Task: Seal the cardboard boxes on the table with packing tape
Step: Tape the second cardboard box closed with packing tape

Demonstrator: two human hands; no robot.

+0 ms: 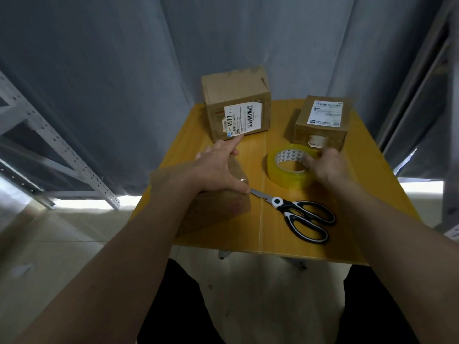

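Steadying the near box point(218, 207) flat-handed, the left hand point(218, 167) waits while the right hand point(327, 167) grips the tape roll point(285, 180); no fresh tape is visibly laid yet.

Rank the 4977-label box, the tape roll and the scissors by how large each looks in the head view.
1. 4977-label box, clearly largest.
2. and 3. scissors and tape roll: not ranked. The scissors stretch longer, but the roll looks bulkier, the right hand hides part of it, and the scissors lie nearer the camera.
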